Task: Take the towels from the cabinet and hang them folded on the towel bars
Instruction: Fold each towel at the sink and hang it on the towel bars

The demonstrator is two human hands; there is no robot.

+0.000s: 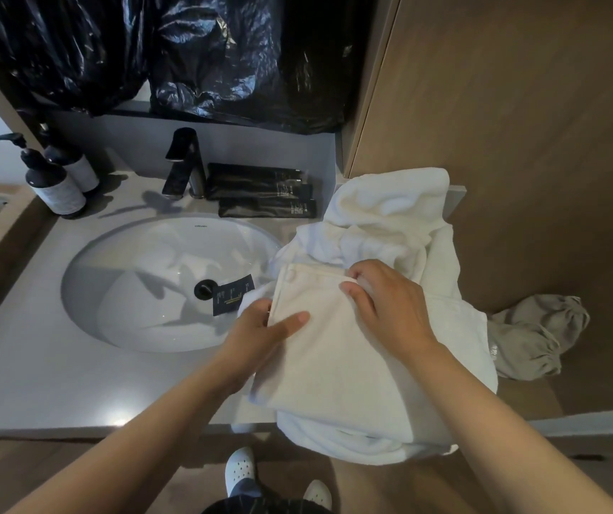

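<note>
While the left hand (260, 333) grips the towel (334, 361) edge, the right hand (386, 302) pinches its hem.

Bare countertop (38, 365) lies open at near left. Pump bottles (56, 183) far left, a faucet (182, 165) and black packets (264, 191) block the far edge. Heaped towels (390, 217) and a wooden panel (520, 105) close the right.

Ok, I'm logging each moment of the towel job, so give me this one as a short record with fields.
place: bathroom counter, right of the sink
top towel: cream towel, lying flat on a heap of white towels
left hand: grips the cream towel's left edge, thumb on top
right hand: pinches its far edge
heap: overhangs the counter's front edge
also there: faucet, two pump bottles, grey cloth at right
</note>
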